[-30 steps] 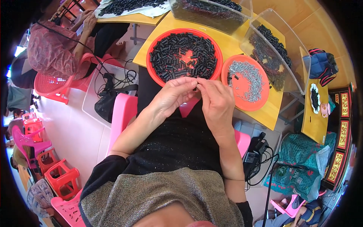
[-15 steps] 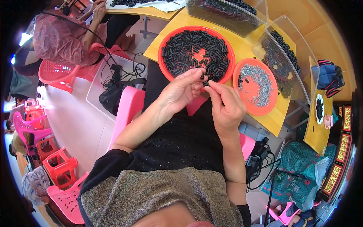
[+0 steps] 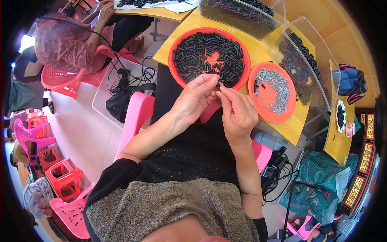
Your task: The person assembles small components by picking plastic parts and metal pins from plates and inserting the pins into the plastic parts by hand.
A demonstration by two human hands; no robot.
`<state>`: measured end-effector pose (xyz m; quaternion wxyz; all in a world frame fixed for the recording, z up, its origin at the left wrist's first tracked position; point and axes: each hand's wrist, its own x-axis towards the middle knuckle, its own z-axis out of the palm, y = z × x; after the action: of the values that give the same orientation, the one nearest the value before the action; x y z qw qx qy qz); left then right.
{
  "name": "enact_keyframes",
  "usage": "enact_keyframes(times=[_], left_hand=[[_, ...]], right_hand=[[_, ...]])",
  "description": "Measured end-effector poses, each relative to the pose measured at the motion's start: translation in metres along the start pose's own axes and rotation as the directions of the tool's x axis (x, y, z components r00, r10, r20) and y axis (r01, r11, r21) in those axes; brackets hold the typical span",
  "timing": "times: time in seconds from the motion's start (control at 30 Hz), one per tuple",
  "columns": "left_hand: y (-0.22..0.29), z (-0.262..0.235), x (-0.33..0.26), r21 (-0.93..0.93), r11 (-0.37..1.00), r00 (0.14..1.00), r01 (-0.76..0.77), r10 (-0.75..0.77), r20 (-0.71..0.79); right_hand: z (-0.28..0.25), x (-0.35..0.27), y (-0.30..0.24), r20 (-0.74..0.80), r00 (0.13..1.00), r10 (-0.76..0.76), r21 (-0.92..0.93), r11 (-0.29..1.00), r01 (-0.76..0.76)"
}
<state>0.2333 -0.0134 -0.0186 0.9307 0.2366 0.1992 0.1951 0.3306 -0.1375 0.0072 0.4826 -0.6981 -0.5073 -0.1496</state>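
Bare fingertips (image 3: 213, 80) mostly hide a small black piece (image 3: 219, 85). The top edge crops a spread white sheet (image 3: 177, 7).

we take the red basin (image 3: 247, 66) as reference in the head view. it stands on a yellow table (image 3: 292, 131), heaped with short black tubular pieces (image 3: 193, 44). at its near side we find the left hand (image 3: 195, 96) raised, fingertips pinching a small dark piece (image 3: 219, 84). the right hand (image 3: 240, 117) meets it there, thumb and finger together; what it grips we cannot tell. just right of the basin we record an orange plate (image 3: 264, 96) bearing slim silvery pins (image 3: 279, 86). behind the basin stands a clear bin (image 3: 238, 21); well left of it sits a person (image 3: 66, 46).
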Motion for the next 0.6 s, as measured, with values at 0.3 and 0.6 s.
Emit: enact_keyframes(times=[0.3, 0.6], left_hand=[[-0.009, 0.003, -0.002, 0.091, 0.977, 0.982, -0.191, 0.191, 0.01], [-0.005, -0.002, 0.001, 0.21, 0.937, 0.96, -0.28, 0.272, 0.065]], right_hand=[[0.005, -0.004, -0.003, -0.055, 0.991, 0.121, 0.206, 0.973, -0.107], [0.001, -0.004, 0.003, -0.027, 1.0, 0.01, 0.157, 0.988, -0.006]])
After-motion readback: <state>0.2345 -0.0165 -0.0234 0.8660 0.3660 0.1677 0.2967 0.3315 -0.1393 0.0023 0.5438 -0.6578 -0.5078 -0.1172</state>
